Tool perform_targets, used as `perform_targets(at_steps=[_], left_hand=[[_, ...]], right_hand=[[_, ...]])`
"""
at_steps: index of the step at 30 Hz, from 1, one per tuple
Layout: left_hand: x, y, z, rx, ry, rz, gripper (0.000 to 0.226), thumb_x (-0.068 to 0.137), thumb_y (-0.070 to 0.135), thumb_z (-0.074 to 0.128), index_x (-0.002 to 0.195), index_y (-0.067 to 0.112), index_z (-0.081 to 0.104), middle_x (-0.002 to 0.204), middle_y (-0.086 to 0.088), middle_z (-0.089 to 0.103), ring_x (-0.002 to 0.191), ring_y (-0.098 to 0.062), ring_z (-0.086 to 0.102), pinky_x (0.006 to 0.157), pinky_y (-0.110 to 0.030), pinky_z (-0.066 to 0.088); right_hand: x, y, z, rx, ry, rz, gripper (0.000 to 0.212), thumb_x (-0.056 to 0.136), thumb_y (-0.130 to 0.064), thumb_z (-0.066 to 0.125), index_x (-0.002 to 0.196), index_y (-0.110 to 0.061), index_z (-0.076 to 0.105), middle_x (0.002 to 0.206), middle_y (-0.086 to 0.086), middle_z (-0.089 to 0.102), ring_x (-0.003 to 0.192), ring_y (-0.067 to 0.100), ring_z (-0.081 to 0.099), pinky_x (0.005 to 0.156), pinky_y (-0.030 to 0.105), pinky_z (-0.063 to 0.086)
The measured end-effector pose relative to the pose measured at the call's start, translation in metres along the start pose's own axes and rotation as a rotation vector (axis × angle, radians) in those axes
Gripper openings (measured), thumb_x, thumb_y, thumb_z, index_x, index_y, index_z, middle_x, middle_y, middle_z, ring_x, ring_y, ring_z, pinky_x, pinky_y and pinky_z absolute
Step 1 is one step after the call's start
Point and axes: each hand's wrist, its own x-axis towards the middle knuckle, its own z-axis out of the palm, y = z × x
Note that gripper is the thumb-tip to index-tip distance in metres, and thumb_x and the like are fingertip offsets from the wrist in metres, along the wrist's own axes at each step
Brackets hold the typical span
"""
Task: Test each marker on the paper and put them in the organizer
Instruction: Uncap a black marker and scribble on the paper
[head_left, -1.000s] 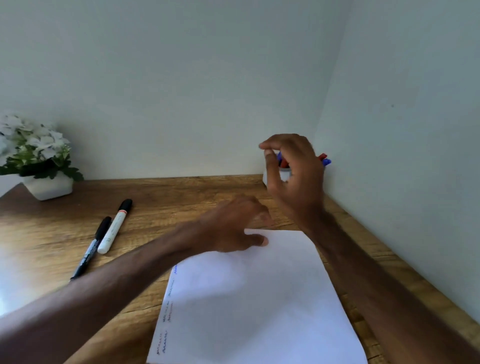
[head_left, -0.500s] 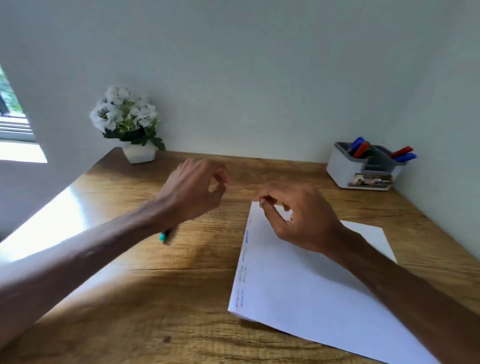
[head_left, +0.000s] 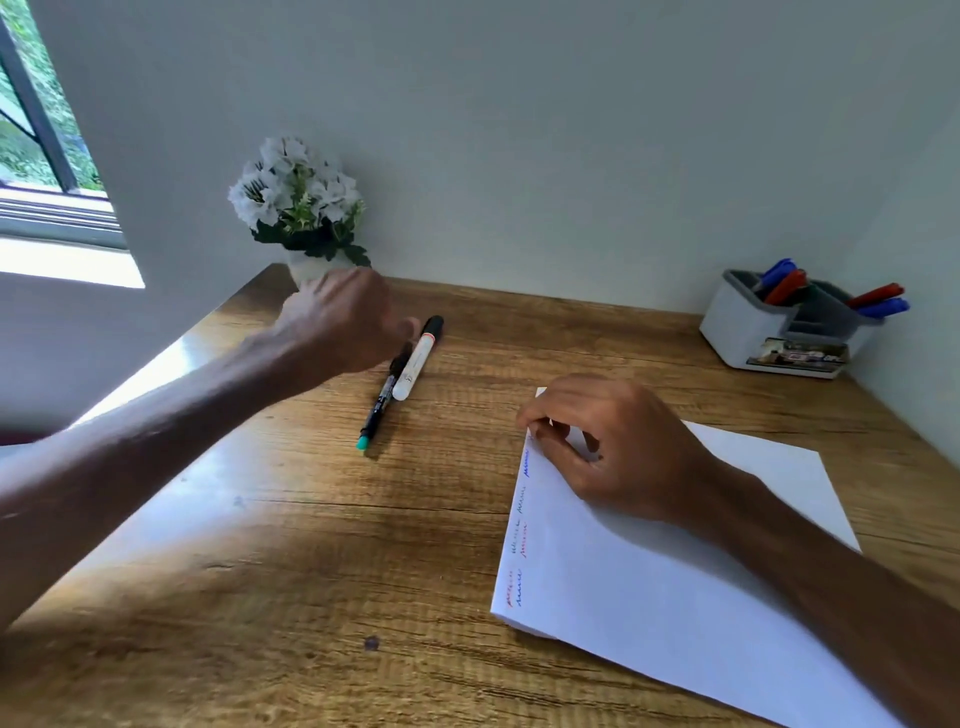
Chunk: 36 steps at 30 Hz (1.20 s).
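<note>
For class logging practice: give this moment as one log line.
left hand: at white marker and black pen, grip unclear | right hand: resting on paper | organizer: red, blue markers inside

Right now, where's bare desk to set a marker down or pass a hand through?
Free: the wood between the white marker, black pen and the paper; the near-left desk; the strip behind the paper, between flower pot and organizer. Crowded: left hand over both; right hand on the paper's far corner.
</note>
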Motion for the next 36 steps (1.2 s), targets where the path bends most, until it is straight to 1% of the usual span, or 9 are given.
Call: perform_targets(at_steps=[4,9,12,17,21,24,26,30,36], left_hand=[[-0.001,0.0,-0.006,0.009,-0.23,-0.058,0.035,0.091,0.036,0.071,0.071,0.008,0.062,0.058,-0.001,0.057,0.048,-0.014,0.05,0.041,-0.022,0.039],[-0.005,0.008,0.002,-0.018,-0.205,-0.078,0.033,0.093,0.029,0.068,0.068,0.007,0.064,0.058,-0.003,0.062,0.047,-0.014,0.056,0.041,-0.024,0.044],[-0.005,0.008,-0.002,-0.08,-0.269,-0.129,0.03,0.093,0.031,0.07,0.078,0.005,0.07,0.072,-0.008,0.073,0.062,-0.023,0.072,0.064,-0.04,0.064],[-0.006,0.008,-0.008,-0.094,-0.419,-0.17,0.028,0.088,0.034,0.077,0.092,0.006,0.076,0.081,-0.012,0.077,0.082,-0.028,0.076,0.081,-0.046,0.063],[-0.005,0.008,-0.007,-0.021,-0.374,-0.155,0.022,0.087,0.031,0.079,0.087,0.009,0.073,0.076,-0.008,0.076,0.075,-0.023,0.075,0.071,-0.038,0.063],[-0.001,0.006,-0.009,-0.053,-0.359,-0.193,0.019,0.088,0.025,0.074,0.079,0.009,0.068,0.066,-0.002,0.07,0.055,-0.014,0.064,0.045,-0.024,0.048],[0.001,0.003,-0.012,-0.119,-0.327,-0.191,0.019,0.09,0.022,0.071,0.078,0.009,0.065,0.063,-0.002,0.067,0.05,-0.012,0.058,0.042,-0.02,0.04],[0.0,0.002,-0.019,-0.44,-0.168,-0.093,0.031,0.087,0.031,0.074,0.083,0.0,0.072,0.069,-0.008,0.063,0.065,-0.023,0.052,0.059,-0.033,0.039],[-0.025,0.042,-0.01,-0.799,-0.321,0.008,0.023,0.09,0.028,0.073,0.093,0.006,0.076,0.082,-0.009,0.075,0.073,-0.016,0.063,0.062,-0.023,0.051]], right_hand=[[0.0,-0.001,0.0,0.007,-0.02,-0.002,0.013,0.09,-0.012,0.067,0.098,-0.018,0.077,0.099,-0.006,0.076,0.087,0.013,0.069,0.073,0.036,0.057],[0.001,-0.001,-0.001,0.01,-0.031,0.0,0.014,0.09,-0.013,0.067,0.099,-0.017,0.077,0.098,-0.005,0.077,0.088,0.014,0.069,0.073,0.039,0.058],[0.001,-0.003,-0.001,0.015,-0.034,0.004,0.013,0.09,-0.014,0.067,0.099,-0.016,0.078,0.098,-0.004,0.077,0.087,0.014,0.07,0.072,0.039,0.059],[0.001,-0.004,-0.001,0.018,-0.036,0.004,0.014,0.09,-0.018,0.065,0.098,-0.017,0.078,0.096,-0.004,0.077,0.085,0.015,0.07,0.07,0.038,0.058],[0.001,-0.004,-0.002,0.02,-0.021,0.004,0.013,0.09,-0.015,0.067,0.097,-0.017,0.078,0.096,-0.005,0.077,0.086,0.013,0.07,0.072,0.036,0.057],[0.002,-0.004,-0.003,0.021,-0.008,0.0,0.013,0.09,-0.014,0.067,0.096,-0.017,0.077,0.096,-0.006,0.076,0.086,0.013,0.069,0.073,0.036,0.057],[0.002,-0.003,-0.004,0.008,0.005,-0.006,0.013,0.09,-0.014,0.066,0.096,-0.017,0.077,0.095,-0.005,0.076,0.085,0.013,0.069,0.072,0.034,0.056],[0.002,0.0,-0.006,0.009,0.048,0.016,0.013,0.09,-0.012,0.068,0.097,-0.017,0.078,0.094,-0.008,0.075,0.076,0.003,0.062,0.065,0.006,0.041],[0.003,-0.005,-0.01,0.258,0.211,0.211,0.012,0.094,-0.013,0.07,0.091,-0.022,0.078,0.084,-0.017,0.075,0.079,0.002,0.07,0.061,0.029,0.055]])
